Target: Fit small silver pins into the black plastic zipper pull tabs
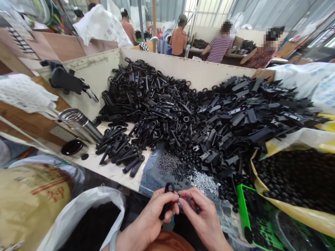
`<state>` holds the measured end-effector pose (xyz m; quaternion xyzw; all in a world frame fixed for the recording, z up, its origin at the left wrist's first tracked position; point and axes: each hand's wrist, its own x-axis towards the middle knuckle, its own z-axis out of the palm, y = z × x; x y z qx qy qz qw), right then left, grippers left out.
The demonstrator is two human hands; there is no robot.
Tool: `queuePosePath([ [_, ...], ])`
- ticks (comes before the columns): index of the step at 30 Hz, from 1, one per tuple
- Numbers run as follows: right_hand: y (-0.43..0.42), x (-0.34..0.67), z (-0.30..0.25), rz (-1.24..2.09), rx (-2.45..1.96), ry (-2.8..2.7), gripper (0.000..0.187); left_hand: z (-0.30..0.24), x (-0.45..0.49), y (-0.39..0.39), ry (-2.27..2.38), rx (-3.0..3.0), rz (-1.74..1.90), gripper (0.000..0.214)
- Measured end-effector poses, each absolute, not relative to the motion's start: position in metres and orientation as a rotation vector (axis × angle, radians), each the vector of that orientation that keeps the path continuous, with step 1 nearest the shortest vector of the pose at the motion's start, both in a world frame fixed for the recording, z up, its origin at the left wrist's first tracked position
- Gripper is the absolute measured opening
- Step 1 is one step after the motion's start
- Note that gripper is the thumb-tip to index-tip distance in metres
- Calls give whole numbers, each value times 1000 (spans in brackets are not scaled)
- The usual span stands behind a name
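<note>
My left hand (153, 212) is wrapped round a black plastic part (169, 187) whose ringed end sticks up above the fingers. Close beside it, the thumb and fingertips of my right hand (201, 209) are pinched together near the part; whatever is between them is too small to make out. Just beyond the hands lie a heap of small silver pins (204, 182), a patch of small dark grey pieces (169, 164) and scattered black round pieces (227, 191). Finished-looking black handles (121, 146) lie grouped at the left.
Large piles of black ringed parts (146, 90) and flat black pieces (243, 111) fill the walled table. A steel flask (81, 125) stands left. A green basket (242, 205) and yellow bag (258, 177) sit right, a white sack (70, 216) lower left. Several people work behind.
</note>
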<state>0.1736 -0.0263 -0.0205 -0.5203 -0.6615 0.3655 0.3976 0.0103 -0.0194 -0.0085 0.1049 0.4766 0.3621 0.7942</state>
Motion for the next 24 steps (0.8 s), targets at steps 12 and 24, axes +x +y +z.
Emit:
queuePosePath([
  [12,-24,175,-21,924,-1330,-1647,13,9,-4,-22,929,412,672,36],
  [24,-20,168,-21,753,-1248,-1888,15,6,-5,-27,1062,585,673,42],
])
